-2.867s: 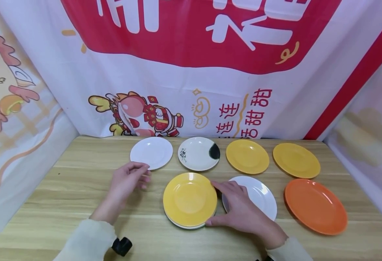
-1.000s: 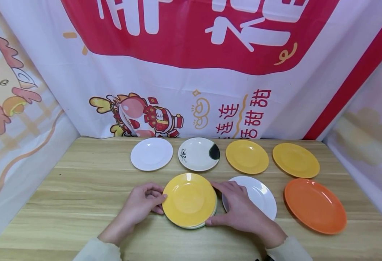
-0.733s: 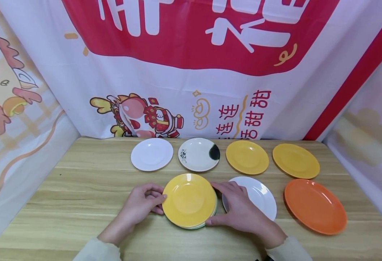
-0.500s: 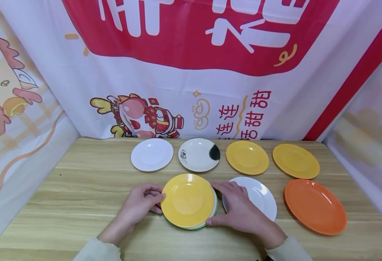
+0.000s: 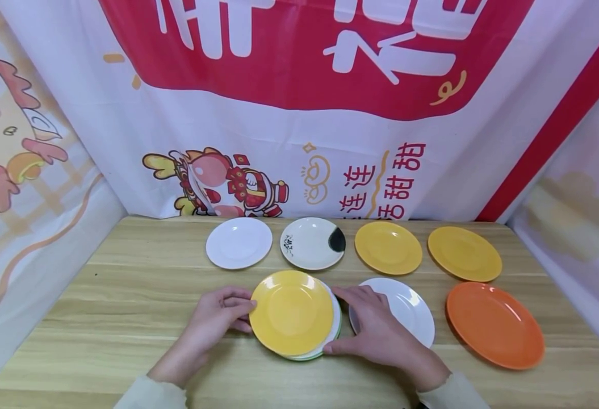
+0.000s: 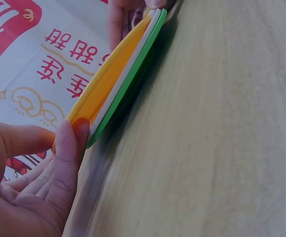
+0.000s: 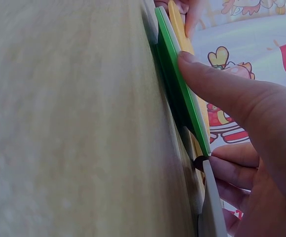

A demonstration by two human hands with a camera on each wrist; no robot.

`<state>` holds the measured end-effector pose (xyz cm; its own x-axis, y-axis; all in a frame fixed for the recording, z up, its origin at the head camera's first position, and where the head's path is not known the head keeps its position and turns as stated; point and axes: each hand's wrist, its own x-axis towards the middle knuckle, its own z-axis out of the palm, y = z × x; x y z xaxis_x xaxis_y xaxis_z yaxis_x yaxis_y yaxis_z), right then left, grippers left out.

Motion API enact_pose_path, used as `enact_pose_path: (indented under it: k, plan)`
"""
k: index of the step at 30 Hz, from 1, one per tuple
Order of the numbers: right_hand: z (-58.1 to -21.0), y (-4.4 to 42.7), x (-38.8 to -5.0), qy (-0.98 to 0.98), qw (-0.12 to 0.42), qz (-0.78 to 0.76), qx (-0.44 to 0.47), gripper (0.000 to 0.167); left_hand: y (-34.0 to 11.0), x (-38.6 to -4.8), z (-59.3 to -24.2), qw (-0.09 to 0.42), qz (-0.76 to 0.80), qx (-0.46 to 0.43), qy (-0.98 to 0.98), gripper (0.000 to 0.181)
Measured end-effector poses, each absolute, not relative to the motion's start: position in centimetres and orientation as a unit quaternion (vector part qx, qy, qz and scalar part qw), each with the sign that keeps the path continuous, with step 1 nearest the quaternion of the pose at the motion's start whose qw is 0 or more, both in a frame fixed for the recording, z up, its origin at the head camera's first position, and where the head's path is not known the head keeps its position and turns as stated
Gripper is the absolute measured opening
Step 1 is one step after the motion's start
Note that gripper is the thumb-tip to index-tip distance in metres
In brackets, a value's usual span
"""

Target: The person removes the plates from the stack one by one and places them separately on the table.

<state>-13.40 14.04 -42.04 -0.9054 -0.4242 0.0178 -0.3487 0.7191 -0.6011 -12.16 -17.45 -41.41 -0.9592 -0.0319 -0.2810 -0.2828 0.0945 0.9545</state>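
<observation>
In the head view my left hand [image 5: 211, 321] pinches the left rim of a yellow plate [image 5: 291, 312] between thumb and fingers. Its left side is lifted, leaving a wedge-shaped gap in the left wrist view above a white plate with a green underside [image 6: 128, 81]. That lower plate shows as a white and green crescent [image 5: 336, 321] on the right. My right hand [image 5: 376, 326] holds its right rim, thumb at the near side and fingers at the far side. A white plate [image 5: 406, 309] lies partly hidden behind the right hand.
Along the back of the wooden table [image 5: 125, 295] lie a white plate [image 5: 239, 243], a patterned plate [image 5: 309, 244] and two yellow plates [image 5: 388, 248]. An orange plate [image 5: 495, 325] lies at the right. A printed cloth [image 5: 304, 125] hangs behind.
My left hand has come from beside the back white plate to the yellow plate's rim. The yellow plate has shifted left, exposing more of the plate beneath. My right hand has stayed put.
</observation>
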Motion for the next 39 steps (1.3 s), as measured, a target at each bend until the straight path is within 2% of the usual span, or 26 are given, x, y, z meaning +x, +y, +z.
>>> enact_pose_path:
  k: [39]
  plan:
    - [-42.0,14.2,-13.3,0.925,0.044,-0.309,-0.217,0.105,-19.9,-11.3,-40.9,0.093,0.689,-0.145,0.704,0.045]
